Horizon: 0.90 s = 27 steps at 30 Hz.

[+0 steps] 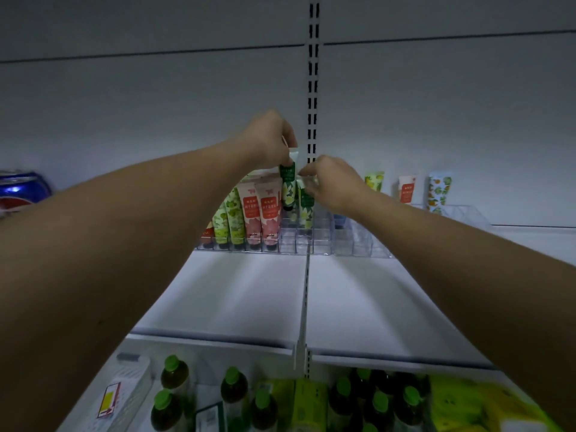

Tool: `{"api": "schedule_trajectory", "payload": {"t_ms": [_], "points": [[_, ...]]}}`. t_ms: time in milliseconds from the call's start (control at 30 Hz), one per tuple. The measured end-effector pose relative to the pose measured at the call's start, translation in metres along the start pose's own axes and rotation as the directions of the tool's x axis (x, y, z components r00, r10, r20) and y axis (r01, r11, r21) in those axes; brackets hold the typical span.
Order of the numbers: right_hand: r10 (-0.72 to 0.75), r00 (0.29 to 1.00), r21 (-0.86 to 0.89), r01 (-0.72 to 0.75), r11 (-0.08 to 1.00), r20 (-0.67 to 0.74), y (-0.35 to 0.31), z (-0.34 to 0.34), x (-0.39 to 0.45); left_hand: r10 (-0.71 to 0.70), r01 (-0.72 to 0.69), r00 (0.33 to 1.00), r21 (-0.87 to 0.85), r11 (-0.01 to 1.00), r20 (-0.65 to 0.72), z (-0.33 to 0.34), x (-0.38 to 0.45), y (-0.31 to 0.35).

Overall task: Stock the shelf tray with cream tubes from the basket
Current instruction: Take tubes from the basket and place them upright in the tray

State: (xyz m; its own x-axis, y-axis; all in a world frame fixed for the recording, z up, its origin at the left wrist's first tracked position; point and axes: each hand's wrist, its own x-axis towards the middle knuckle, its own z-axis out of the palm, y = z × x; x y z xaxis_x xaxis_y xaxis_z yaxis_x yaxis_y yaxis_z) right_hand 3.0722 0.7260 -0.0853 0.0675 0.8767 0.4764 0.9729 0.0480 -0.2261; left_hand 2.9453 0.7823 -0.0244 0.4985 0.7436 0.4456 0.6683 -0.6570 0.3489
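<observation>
Left hand [269,138]: pinches top of green tube [288,185] above clear tray [343,241]. Right hand [330,185]: pinches second green tube [306,207], standing in tray. Pink tubes [261,210] alongside.

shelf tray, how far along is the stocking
Done: the left slots of the clear tray hold light green and pink tubes. In hand: the left hand and right hand each lower a dark green tube. Left: the right slots stand empty. The basket is out of view.
</observation>
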Motion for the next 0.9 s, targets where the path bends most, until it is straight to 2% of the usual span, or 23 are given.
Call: {"api": "schedule_trajectory", "payload": {"t_ms": [133, 167, 233, 300, 333, 433, 567, 767, 900], "points": [[-0.007, 0.994, 0.033, 0.010, 0.999, -0.108, -0.001, -0.011, -0.024, -0.021, 0.020, 0.998, -0.023, 1.000, -0.055, -0.004, -0.007, 0.002], [-0.018, 0.997, 0.058, 0.022, 0.998, -0.077, -0.003, -0.011, -0.035, -0.027, 0.025, 0.998, -0.028, 0.999, -0.065, -0.003, -0.009, 0.002], [-0.065, 0.994, 0.122, 0.054, 0.991, 0.089, -0.007, -0.004, -0.057, -0.041, 0.039, 0.996, -0.028, 0.999, -0.084, -0.001, -0.012, 0.002], [-0.146, 0.955, 0.167, 0.105, 0.980, 0.256, -0.012, 0.010, -0.079, -0.055, 0.053, 0.994, -0.015, 0.998, -0.094, 0.002, -0.014, 0.002], [-0.180, 0.938, 0.163, 0.136, 0.977, 0.296, -0.012, 0.017, -0.087, -0.062, 0.062, 0.993, -0.010, 0.998, -0.097, 0.003, -0.015, 0.001], [-0.240, 0.932, 0.143, 0.208, 0.968, 0.273, -0.008, 0.036, -0.105, -0.086, 0.087, 0.991, 0.003, 0.996, -0.104, 0.010, -0.016, 0.002], [-0.256, 0.926, 0.239, 0.191, 0.952, 0.278, -0.004, 0.050, -0.114, -0.114, 0.118, 0.986, 0.024, 0.993, -0.123, 0.023, -0.013, -0.001], [-0.260, 0.911, 0.253, 0.182, 0.950, 0.320, 0.000, 0.054, -0.109, -0.176, 0.179, 0.984, 0.094, 0.979, -0.039, 0.038, -0.009, -0.002], [-0.249, 0.911, 0.265, 0.164, 0.950, 0.328, -0.001, 0.052, -0.110, -0.147, 0.148, 0.989, 0.195, 0.970, -0.019, 0.030, -0.016, 0.011]]}}
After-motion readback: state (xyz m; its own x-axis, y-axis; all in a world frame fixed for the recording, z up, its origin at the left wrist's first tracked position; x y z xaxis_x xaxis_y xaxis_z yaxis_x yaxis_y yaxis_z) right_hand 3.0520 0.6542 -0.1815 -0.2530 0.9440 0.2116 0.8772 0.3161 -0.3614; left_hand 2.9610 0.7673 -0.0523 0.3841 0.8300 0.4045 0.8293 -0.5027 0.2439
